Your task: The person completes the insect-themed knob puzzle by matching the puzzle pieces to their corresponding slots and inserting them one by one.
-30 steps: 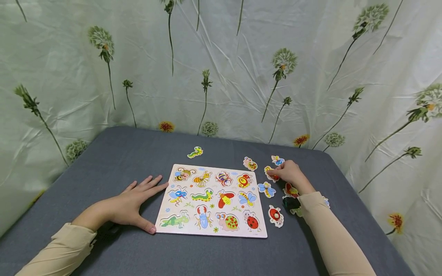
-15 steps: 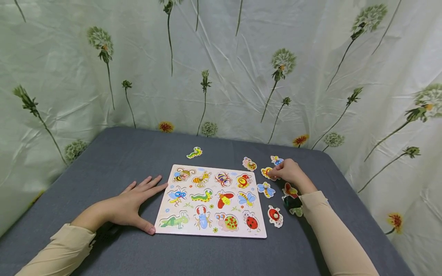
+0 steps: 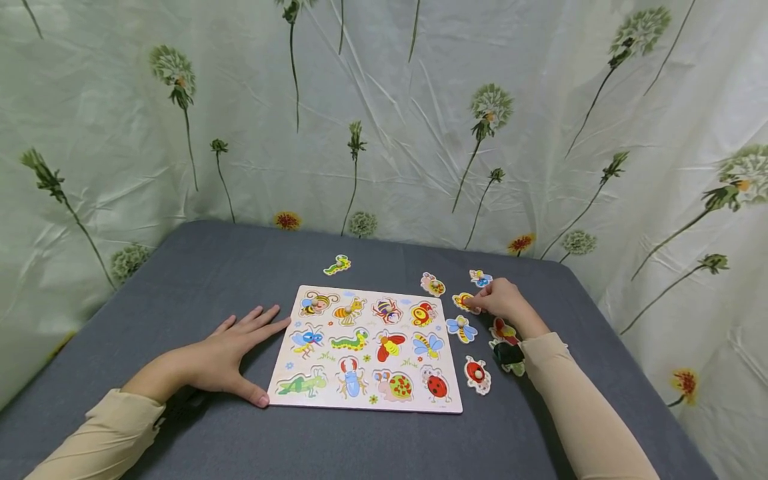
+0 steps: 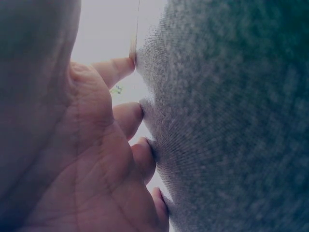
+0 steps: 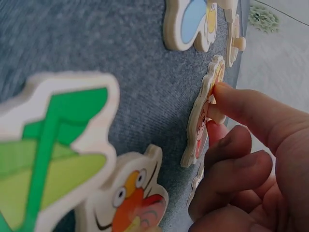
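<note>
Head view: left hand (image 3: 231,360) lies flat on the grey table (image 3: 180,280), fingers straight and slightly spread, thumb tip and fingertips touching the left edge of the puzzle board (image 3: 366,348). Right hand (image 3: 504,301) sits right of the board, fingers curled, pinching the orange insect piece (image 3: 463,301) just off the board's top right corner. Loose pieces around it: bee piece (image 3: 461,329) just below, ladybug piece (image 3: 477,374) nearer the sleeve, blue-winged piece (image 3: 481,278) behind the hand, green caterpillar piece (image 3: 338,265) well apart beyond the board.

Left wrist: palm down, four fingertips (image 4: 130,113) pressed on the cloth, thumb tip against the board edge (image 4: 133,36).

Right wrist: insect piece (image 5: 205,111) tilted up off the table, gripped at its peg between thumb and forefinger (image 5: 246,113); other fingers curled under. Green leaf-like piece (image 5: 53,145) blurred up close.
</note>
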### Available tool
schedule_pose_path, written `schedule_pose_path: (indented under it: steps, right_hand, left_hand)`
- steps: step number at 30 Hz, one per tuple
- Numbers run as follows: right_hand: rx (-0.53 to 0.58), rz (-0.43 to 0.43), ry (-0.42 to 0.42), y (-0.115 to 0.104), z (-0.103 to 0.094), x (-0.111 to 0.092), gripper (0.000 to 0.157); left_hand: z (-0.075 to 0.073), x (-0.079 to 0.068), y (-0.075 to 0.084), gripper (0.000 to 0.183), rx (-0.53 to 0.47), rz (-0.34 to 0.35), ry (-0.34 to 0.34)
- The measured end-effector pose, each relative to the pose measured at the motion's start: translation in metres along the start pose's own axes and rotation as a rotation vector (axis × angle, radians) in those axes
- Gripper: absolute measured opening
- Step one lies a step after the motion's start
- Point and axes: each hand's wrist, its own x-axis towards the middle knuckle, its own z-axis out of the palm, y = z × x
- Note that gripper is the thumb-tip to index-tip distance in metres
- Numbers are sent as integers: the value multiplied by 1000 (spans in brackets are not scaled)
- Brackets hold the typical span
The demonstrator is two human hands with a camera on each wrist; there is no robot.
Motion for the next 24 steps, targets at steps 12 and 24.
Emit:
schedule_pose_path:
  steps: [12,24]
  right_hand:
    - [40,-33,56,-1,2,1,25]
    - [316,-32,-118,14,-3,-1,33]
  left_hand:
    - [-1,0,0,130,1,-1,0]
    - [-1,0,-1,130,6,-9,-3]
